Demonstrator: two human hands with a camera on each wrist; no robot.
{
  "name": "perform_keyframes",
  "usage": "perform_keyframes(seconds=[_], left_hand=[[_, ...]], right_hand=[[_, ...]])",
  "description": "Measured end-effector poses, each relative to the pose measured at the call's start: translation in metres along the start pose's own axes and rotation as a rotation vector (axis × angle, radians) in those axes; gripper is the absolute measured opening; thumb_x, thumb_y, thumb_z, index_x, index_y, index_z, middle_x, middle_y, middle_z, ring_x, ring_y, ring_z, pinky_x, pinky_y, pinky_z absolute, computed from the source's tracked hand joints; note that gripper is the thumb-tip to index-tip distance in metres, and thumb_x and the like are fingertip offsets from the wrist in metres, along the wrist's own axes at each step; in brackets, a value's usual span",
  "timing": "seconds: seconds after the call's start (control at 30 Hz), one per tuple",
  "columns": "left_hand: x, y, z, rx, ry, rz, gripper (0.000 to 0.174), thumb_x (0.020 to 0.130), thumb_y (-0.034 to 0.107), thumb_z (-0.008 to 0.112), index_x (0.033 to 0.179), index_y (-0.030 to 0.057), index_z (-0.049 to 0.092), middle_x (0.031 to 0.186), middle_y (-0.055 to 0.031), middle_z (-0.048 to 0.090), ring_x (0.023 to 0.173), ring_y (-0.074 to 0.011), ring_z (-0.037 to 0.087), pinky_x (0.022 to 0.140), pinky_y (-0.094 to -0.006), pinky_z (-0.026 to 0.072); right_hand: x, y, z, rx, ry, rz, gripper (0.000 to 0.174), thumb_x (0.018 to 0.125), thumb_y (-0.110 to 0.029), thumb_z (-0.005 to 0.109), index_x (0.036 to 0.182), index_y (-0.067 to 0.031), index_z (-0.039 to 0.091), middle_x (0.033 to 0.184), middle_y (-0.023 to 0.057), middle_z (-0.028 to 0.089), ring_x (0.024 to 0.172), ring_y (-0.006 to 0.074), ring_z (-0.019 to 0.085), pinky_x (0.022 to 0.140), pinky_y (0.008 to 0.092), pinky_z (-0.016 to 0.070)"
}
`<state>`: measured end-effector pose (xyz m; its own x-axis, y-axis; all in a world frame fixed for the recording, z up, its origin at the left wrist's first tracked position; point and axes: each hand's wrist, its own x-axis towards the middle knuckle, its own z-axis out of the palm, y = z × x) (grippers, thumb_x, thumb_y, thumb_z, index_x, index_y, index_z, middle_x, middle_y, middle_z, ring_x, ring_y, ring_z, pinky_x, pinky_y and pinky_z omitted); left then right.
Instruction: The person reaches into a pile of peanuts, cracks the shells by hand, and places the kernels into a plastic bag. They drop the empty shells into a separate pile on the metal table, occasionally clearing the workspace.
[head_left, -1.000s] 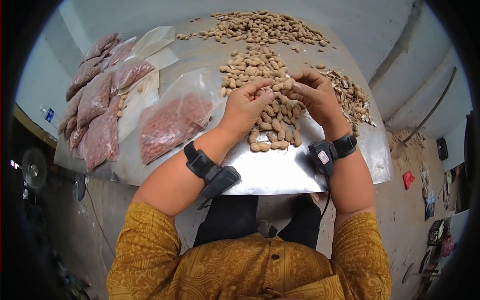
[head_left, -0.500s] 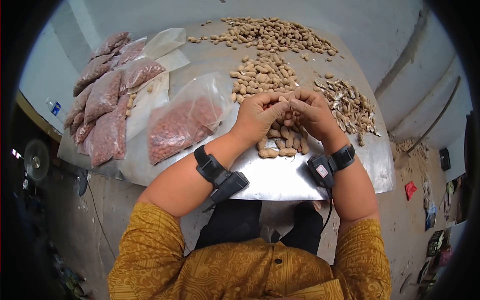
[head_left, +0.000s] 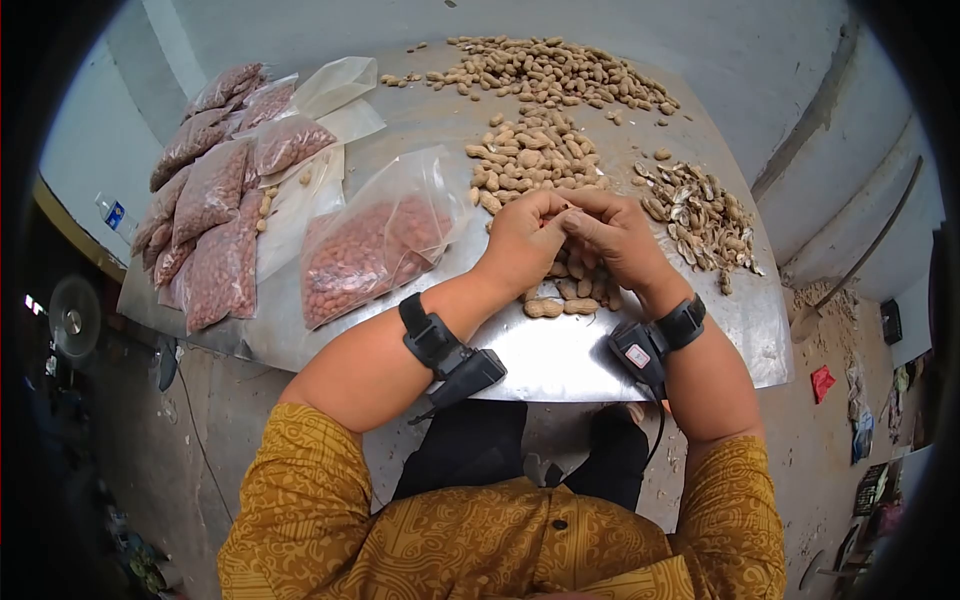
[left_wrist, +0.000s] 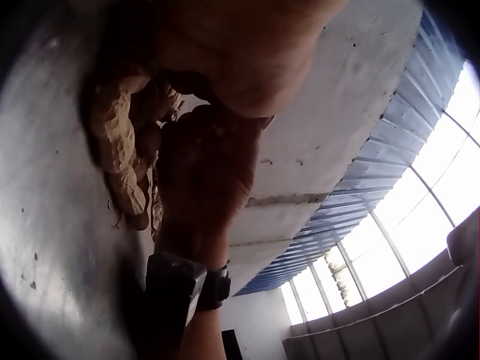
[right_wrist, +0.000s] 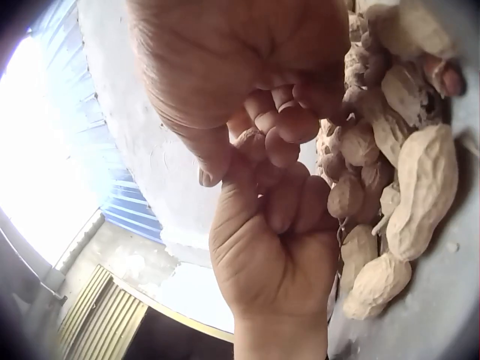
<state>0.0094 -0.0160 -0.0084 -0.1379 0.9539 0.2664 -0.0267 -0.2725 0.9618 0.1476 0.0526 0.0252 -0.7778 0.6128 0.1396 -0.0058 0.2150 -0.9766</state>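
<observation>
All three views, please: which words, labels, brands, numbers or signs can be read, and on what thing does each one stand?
No text can be read.
White label on the black device at the right wrist: too small.
Blue label on the clear bottle, left in the head view: too small and blurred.
Bags of nuts: no print that I can make out.

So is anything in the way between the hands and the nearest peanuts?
Nothing visible. The left hand and right hand are right by the nearest peanuts; the bag of red nuts lies off left, the shells off right.
</observation>
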Motion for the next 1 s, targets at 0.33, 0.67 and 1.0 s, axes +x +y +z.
perform_keyframes(seconds=[0.33, 0.67, 1.0], left_hand=[[0.000, 0.007, 0.003, -0.332, -0.005, -0.138, 0.025, 0.093, 0.027, 0.050, 0.089, 0.0018, 0.054, 0.072, -0.0061, 0.057, 0.058, -0.0130, 0.057, 0.049, -0.0214, 0.0433], [0.003, -0.001, 0.002, -0.456, 0.065, -0.116, 0.022, 0.094, 0.025, 0.050, 0.095, 0.0039, 0.055, 0.069, -0.0002, 0.050, 0.048, -0.0042, 0.038, 0.044, -0.0184, 0.0291], [0.005, 0.006, -0.001, -0.815, 0.010, -0.226, 0.025, 0.096, 0.020, 0.042, 0.106, 0.0006, 0.054, 0.075, -0.0015, 0.050, 0.049, -0.0057, 0.035, 0.046, -0.0192, 0.0303]], right_hand=[[0.001, 0.004, 0.000, 0.038, 0.005, -0.032, 0.030, 0.087, -0.014, 0.059, 0.115, -0.0040, 0.055, 0.066, -0.0002, 0.057, 0.051, 0.0043, 0.050, 0.047, 0.0174, 0.0407], [0.005, 0.012, 0.003, 0.117, 0.107, -0.082, 0.027, 0.086, -0.011, 0.060, 0.108, -0.0056, 0.044, 0.063, 0.0002, 0.056, 0.055, 0.0053, 0.053, 0.045, 0.0175, 0.0392], [0.007, 0.016, 0.000, 0.068, 0.224, -0.356, 0.046, 0.079, 0.001, 0.064, 0.121, -0.0079, 0.047, 0.092, 0.0048, 0.060, 0.077, 0.0067, 0.059, 0.068, 0.0199, 0.0495]])
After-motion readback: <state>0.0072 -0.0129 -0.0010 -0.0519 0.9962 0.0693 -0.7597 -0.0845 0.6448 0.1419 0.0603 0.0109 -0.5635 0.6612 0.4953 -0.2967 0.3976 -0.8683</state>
